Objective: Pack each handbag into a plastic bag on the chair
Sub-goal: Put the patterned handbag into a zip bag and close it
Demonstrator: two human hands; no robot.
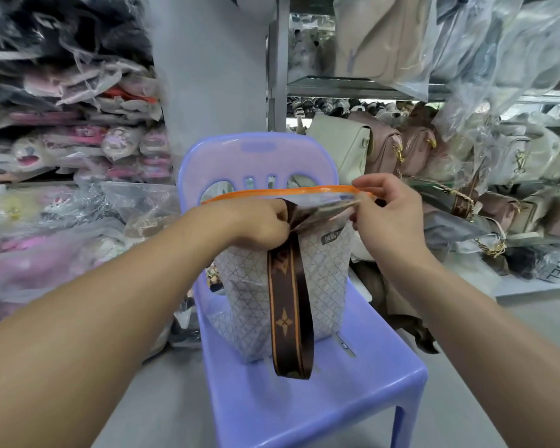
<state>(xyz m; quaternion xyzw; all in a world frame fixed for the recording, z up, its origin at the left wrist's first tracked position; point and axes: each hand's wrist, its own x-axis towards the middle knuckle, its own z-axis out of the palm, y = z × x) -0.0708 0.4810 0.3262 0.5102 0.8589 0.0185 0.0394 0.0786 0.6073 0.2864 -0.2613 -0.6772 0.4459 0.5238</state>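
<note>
2 curled hands point(259, 223) point(387, 216) on plastic bag point(288, 191)

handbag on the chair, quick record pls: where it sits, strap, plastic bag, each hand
handbag: white quilted, upright on the blue chair seat
strap: brown patterned, hangs down the front
plastic bag: clear, orange rim, mouth open above the handbag
left hand: grips the strap's top
right hand: pinches the plastic bag's mouth edge

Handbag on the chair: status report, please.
Left hand grips brown strap. Right hand pinches plastic bag mouth. Handbag upright on chair. Strap hangs down front.
</note>
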